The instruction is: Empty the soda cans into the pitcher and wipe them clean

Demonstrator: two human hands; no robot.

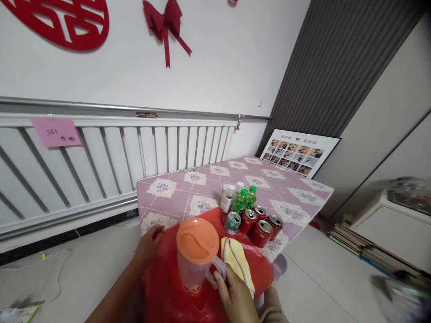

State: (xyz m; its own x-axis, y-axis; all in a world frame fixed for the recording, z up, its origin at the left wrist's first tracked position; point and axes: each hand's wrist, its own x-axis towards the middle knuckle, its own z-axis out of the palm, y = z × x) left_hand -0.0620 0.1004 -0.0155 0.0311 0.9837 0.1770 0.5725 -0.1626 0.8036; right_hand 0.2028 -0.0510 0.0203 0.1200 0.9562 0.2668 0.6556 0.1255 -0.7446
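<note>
My right hand [235,294] is wrapped round the handle of a translucent plastic pitcher [190,271] with an orange lid [197,240]. The pitcher is upright over a red plastic sheet [163,278]. Left of it, my left hand [150,242] hovers by the sheet's edge, fingers loosely bent and apart, with nothing visible in them. A folded yellow cloth [237,260] lies right of the pitcher, just beyond my right hand. Behind it stand several red cans [261,233], a green can [232,223], green-capped bottles [240,202] and white-capped bottles [228,198].
A purple floral cloth [249,168] covers the table, which is against a white radiator [164,148] bearing a pink note [56,133]. A photo board [299,152] leans at the back right. Stacked books [367,253] lie on the floor beside a white cabinet [400,229].
</note>
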